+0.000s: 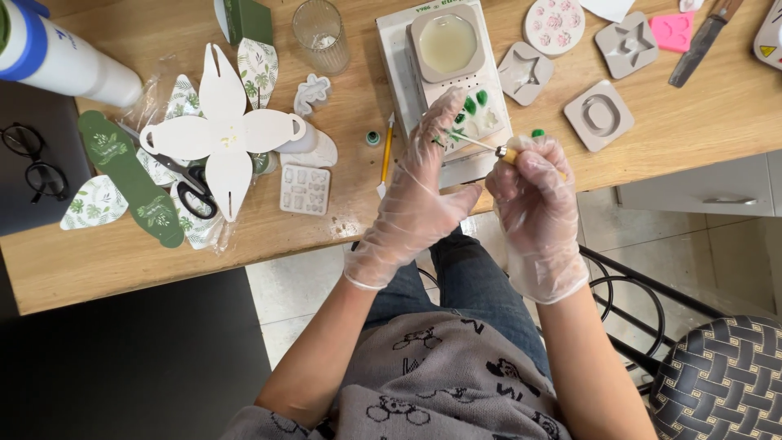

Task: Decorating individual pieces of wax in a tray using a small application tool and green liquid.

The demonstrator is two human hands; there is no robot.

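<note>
**Brush held over mould at table edge**

Brush (481, 145), thin and pale-handled, lies between both gloved hands, tip pointing toward ten o'clock. The right hand (533, 204) is curled shut around its handle end, thumb and forefinger pinching it. The left hand (423, 191) is open, fingers straight and together, its fingertips touching the bristle end, which shows green.

Just past the fingertips, at twelve o'clock, a white mould (481, 110) with small green shapes sits on a pale block (395, 37); a square tray (446, 42) of yellowish liquid lies above it. At three o'clock from the block are grey moulds (600, 116) and a round pink-flowered one (554, 24). At nine o'clock from the hands lie a yellow pencil (386, 155), a small clear mould (305, 189), then a white card cut-out (224, 130) over scissors (191, 187) and green leaf-printed cards (130, 179). A ribbed glass (320, 34) stands at eleven o'clock. All rest on a wooden table (692, 122).
</note>
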